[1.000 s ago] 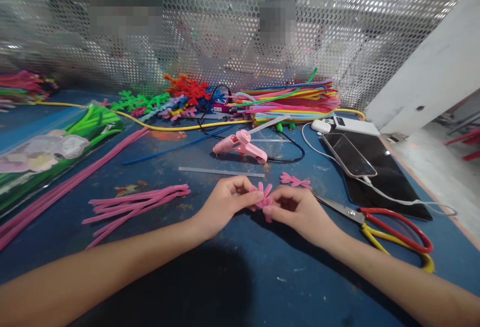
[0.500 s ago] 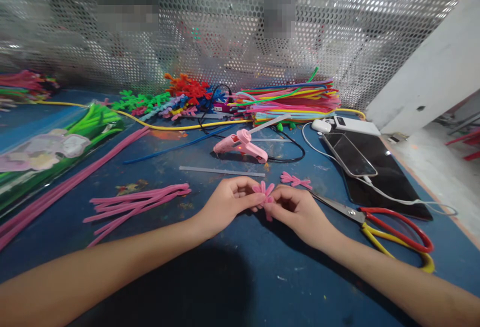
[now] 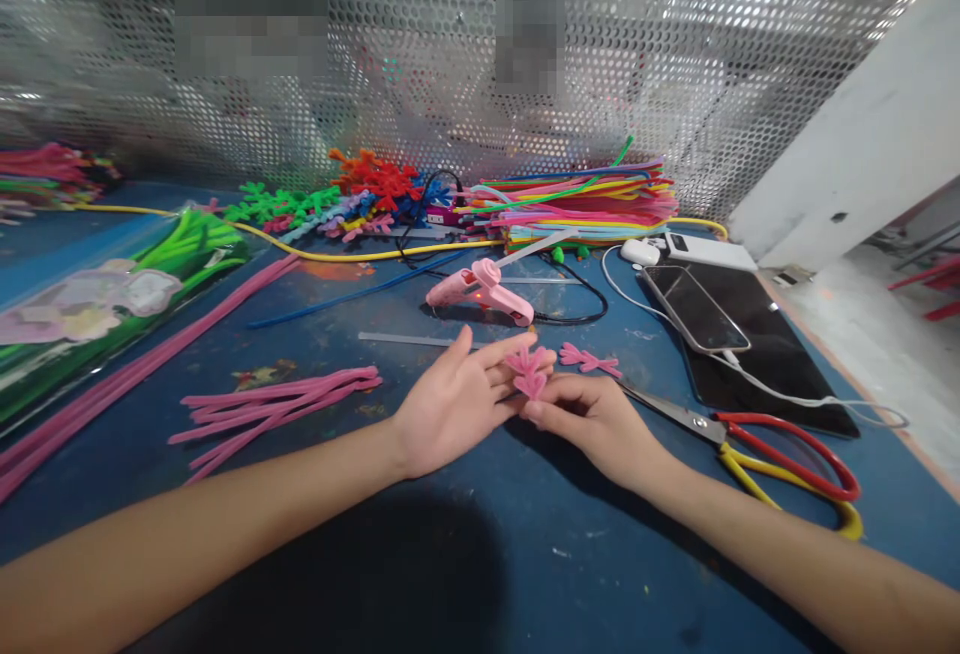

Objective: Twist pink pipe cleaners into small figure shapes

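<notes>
My right hand [image 3: 592, 419] pinches a small pink pipe-cleaner flower [image 3: 529, 372] just above the blue table [image 3: 480, 554]. My left hand [image 3: 457, 399] is beside it with fingers spread and palm up, its fingertips touching the flower's petals. A second pink flower piece [image 3: 590, 361] lies on the table just behind my right hand. A bundle of cut pink pipe cleaners [image 3: 274, 404] lies to the left of my left hand.
A pink glue gun [image 3: 484, 292] and a clear glue stick [image 3: 409, 339] lie behind my hands. Red and yellow scissors [image 3: 765, 454] lie at the right, near a phone [image 3: 697, 306] on a black tablet [image 3: 780, 359]. Coloured pipe cleaners [image 3: 577, 199] are stacked by the perforated metal wall.
My left hand has let go of the flower and opened its fingers. My right hand has lifted the flower slightly up and back.
</notes>
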Tool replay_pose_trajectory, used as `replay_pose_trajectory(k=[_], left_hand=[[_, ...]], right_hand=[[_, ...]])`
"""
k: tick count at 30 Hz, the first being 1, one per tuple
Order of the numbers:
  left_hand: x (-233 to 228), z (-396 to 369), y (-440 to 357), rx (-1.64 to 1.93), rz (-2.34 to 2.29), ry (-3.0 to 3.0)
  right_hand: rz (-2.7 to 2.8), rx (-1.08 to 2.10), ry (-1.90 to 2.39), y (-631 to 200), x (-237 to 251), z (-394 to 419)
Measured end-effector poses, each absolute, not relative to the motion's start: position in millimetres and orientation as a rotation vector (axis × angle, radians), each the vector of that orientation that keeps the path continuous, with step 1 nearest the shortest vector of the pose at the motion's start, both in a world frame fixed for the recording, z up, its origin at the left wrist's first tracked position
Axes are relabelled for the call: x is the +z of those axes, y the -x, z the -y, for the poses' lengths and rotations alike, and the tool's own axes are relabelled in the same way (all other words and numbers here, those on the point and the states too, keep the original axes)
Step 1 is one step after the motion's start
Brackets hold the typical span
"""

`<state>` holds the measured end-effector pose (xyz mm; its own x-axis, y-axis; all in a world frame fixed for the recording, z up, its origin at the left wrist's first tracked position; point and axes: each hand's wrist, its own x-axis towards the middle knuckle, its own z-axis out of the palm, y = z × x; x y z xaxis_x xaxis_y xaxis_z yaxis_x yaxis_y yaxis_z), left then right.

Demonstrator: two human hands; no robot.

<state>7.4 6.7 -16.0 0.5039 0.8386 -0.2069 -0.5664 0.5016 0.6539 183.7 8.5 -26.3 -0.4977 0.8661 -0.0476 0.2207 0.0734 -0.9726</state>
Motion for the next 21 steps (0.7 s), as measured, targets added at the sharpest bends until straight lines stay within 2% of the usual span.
replay_pose_trajectory(k=[9, 14, 18, 21], left_hand=[[-16.3, -9.8, -3.4, 0.620, -0.304, -0.351], [-22.8, -4.3, -10.5, 0.546, -0.212, -0.283], [-24.8, -1.9, -11.3, 0.522, -0.186, -0.255], [-25.2, -1.4, -11.7, 0.541, -0.192, -0.247]], right_hand=[[1.921, 1.505, 0.874, -174.9, -16.7, 3.4], [2.166, 1.272, 0.685, -159.5, -14.8, 19.5], [2.202, 1.139, 0.787, -156.0, -18.2, 21.3], [2.207, 1.162, 0.881, -155.9, -15.9, 19.9]])
